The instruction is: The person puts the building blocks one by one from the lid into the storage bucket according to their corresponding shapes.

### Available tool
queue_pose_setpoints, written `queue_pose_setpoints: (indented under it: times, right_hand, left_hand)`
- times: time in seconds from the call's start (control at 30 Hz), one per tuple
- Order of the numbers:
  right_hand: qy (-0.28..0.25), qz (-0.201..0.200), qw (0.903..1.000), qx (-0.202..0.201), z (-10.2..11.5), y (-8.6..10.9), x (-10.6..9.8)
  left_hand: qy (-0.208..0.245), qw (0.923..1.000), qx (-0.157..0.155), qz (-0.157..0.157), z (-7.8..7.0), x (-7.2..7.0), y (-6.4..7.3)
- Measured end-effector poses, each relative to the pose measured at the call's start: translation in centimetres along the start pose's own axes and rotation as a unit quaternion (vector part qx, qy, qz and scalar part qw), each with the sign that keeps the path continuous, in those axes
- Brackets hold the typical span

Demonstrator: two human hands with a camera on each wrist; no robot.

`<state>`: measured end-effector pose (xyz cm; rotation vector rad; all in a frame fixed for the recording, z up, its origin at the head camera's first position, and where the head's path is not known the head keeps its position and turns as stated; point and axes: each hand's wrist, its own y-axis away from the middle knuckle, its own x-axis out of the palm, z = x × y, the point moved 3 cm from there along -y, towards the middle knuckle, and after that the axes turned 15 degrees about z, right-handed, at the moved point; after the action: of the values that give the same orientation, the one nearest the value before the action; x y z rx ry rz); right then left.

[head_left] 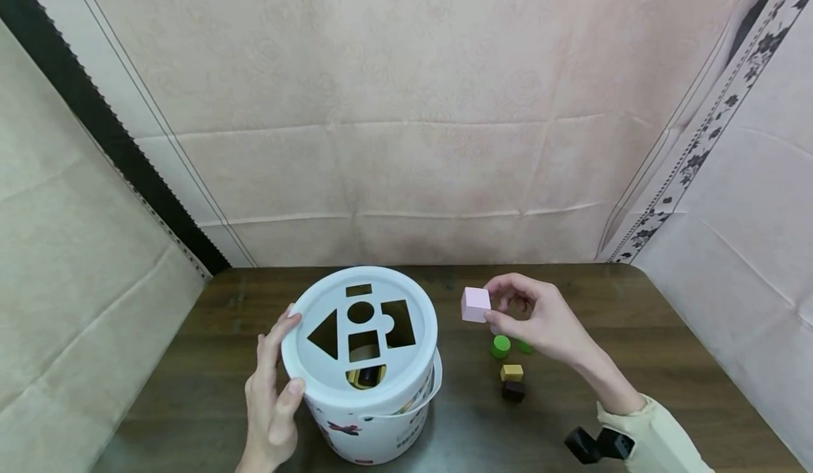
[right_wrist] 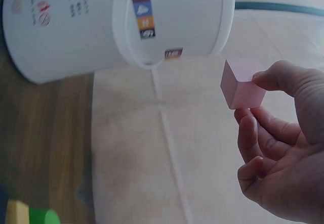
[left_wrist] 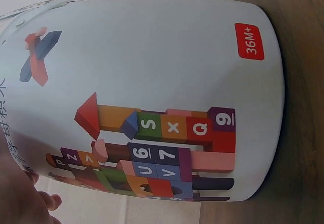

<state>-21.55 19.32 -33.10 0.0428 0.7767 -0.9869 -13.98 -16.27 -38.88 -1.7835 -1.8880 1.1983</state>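
Note:
A white bucket (head_left: 375, 434) with printed pictures stands upright on the table, its pale blue lid (head_left: 396, 318) cut with shaped holes. My left hand (head_left: 273, 388) rests against the left side of the lid, thumb and fingertips spread along the rim. In the left wrist view the bucket's printed wall (left_wrist: 167, 67) fills most of the picture. My right hand (head_left: 540, 318) pinches a pale pink cube (head_left: 476, 305) between thumb and fingers, raised to the right of the lid and apart from it. The right wrist view shows the cube (right_wrist: 243, 85) with its near faces uncovered.
On the wooden table (head_left: 222, 367), right of the bucket, lie a green round block (head_left: 500, 346), another green block (head_left: 524, 346) partly hidden by the right hand, a yellow block (head_left: 511, 373) and a dark block (head_left: 513, 391). Pale cloth (head_left: 432, 141) hangs behind and at both sides.

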Motion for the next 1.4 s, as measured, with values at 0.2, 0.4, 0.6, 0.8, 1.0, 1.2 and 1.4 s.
queue_pose_setpoints:
  times: [0.2,0.4,0.6,0.8,1.0,1.2,1.4]
  right_hand:
    - [0.016,0.001,0.9997,-0.017,1.7,-0.9,0.5]
    - [0.014,0.005,0.9993,-0.033,3.2,-1.7,1.0]
    - [-0.003,0.018,0.9990,-0.040,4.7,-2.4,1.9]
    - [0.000,0.032,0.9963,-0.080,5.9,-3.5,3.5]
    - [0.002,0.048,0.9927,-0.110,6.7,-4.7,5.1]
    - [0.007,0.052,0.9917,-0.117,7.2,-5.3,6.0]
    - [0.022,0.062,0.9892,-0.131,7.8,-6.0,6.7]
  left_hand:
    - [0.002,1.0000,0.004,0.000,-0.1,0.0,-0.1]
    - [0.010,0.9998,0.014,-0.003,-0.1,-0.1,0.0]
    - [0.009,0.9998,0.015,-0.003,-0.1,0.1,0.1]
    - [0.005,0.9999,0.015,-0.003,0.0,0.0,0.1]
    - [0.003,0.9999,0.015,0.000,0.0,-0.2,-0.1]
    - [0.008,0.9998,0.020,0.004,0.0,-0.1,-0.4]
    - [0.008,0.9999,0.012,-0.003,0.0,0.0,-0.1]
